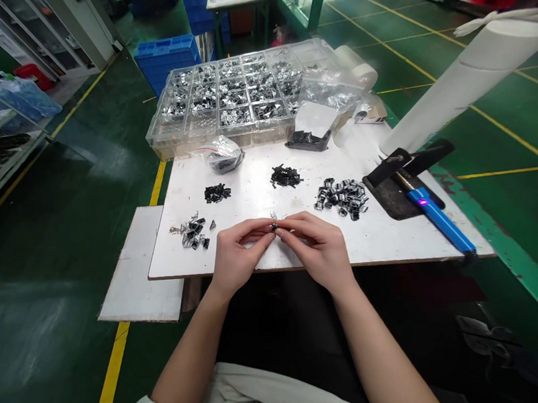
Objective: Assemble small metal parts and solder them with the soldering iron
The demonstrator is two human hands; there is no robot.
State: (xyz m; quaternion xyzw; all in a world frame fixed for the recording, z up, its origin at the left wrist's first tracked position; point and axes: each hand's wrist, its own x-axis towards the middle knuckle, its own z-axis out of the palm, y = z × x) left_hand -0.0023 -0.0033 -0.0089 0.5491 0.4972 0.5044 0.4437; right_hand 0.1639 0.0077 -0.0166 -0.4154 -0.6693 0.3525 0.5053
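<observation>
My left hand (238,253) and my right hand (319,247) meet at the front edge of the white board (247,166). Between their fingertips they pinch one small dark part (274,227), too small to make out in detail. Left of my left hand lies a loose pile of shiny black and clear pieces (194,232). Beyond the hands are two piles of small black parts, one on the left (217,193) and one in the middle (285,176). A larger heap of glossy dark pieces (342,198) sits beyond my right hand.
A clear compartment tray (179,131) full of shiny parts stands at the back. Plastic bags of black parts (224,155) (309,137) lie before it. At the right, a blue pen-like tool (442,222) rests on a black holder (389,195) near a white roll (465,87).
</observation>
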